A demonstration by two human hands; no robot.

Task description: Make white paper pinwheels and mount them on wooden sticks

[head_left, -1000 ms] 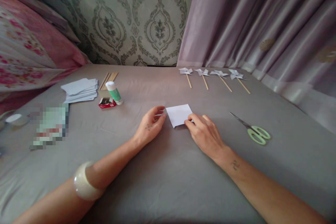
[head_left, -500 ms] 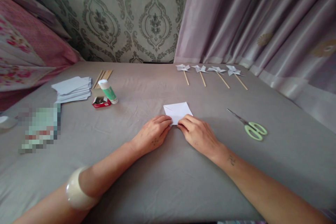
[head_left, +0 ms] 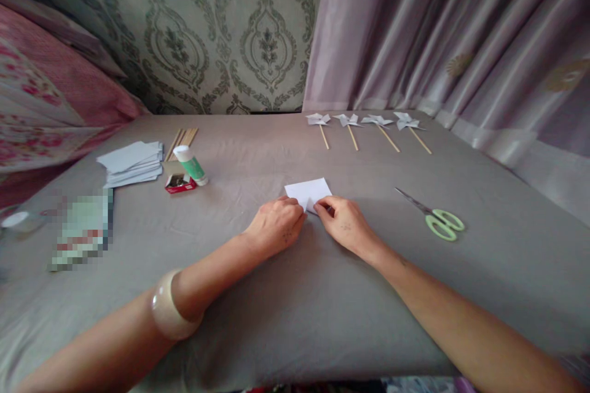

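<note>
A small white sheet of paper (head_left: 308, 190) lies on the cloth-covered table between my hands. My left hand (head_left: 280, 221) has its fingers curled on the paper's near left edge. At the near right edge, my right hand (head_left: 345, 221) pinches the paper between thumb and fingers, and a small flap lifts there. The fingertips partly hide the near edge. To the right of my right hand rest scissors (head_left: 433, 216) with light green handles, blades pointing away to the left.
Several white paper pinwheels (head_left: 349, 120) on sticks lie in a row at the back right. At left are a paper stack (head_left: 133, 163), wooden sticks (head_left: 182, 140), a green-and-white glue stick (head_left: 192, 166), a small red box (head_left: 180, 183) and a blurred packet (head_left: 83, 227).
The near part of the paper has been lifted and bent by my fingers. My left hand has rolled more closed, and my right fingers have shifted slightly. The view has moved a little.
</note>
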